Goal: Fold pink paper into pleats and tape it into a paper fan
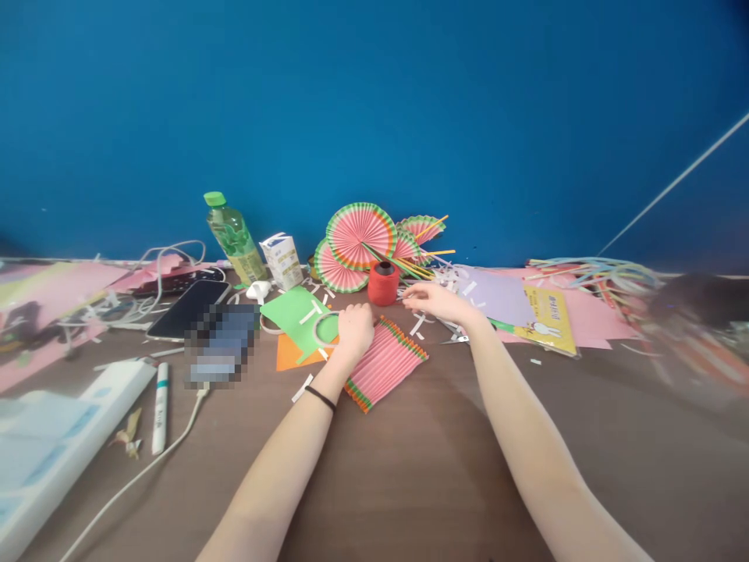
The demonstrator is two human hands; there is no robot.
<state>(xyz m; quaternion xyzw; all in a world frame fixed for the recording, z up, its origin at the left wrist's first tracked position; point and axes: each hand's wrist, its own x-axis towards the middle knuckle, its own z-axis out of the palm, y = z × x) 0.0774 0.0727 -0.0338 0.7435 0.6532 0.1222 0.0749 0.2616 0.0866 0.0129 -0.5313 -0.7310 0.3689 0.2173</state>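
The blue wall [374,101] rose beyond the red spool [383,284]. The brown wood-grain table [409,484] supported the spool and extended to both sides. Loose pink paper [591,316] lay well right of the spool. The pleated sheet [389,363] lay flat on the near side of the spool; its long axis followed the pleats, from near-left to far-right. Its face was pink with narrow parallel folds; green and orange bands edged both pleat ends. The left hand [356,332], near-left of the spool, was at the sheet's far-left part, fingers curled together; any pinched item could not be determined. The right hand [436,302], just right of the spool, had bent fingers directed toward it; whether they pinched anything could not be determined.
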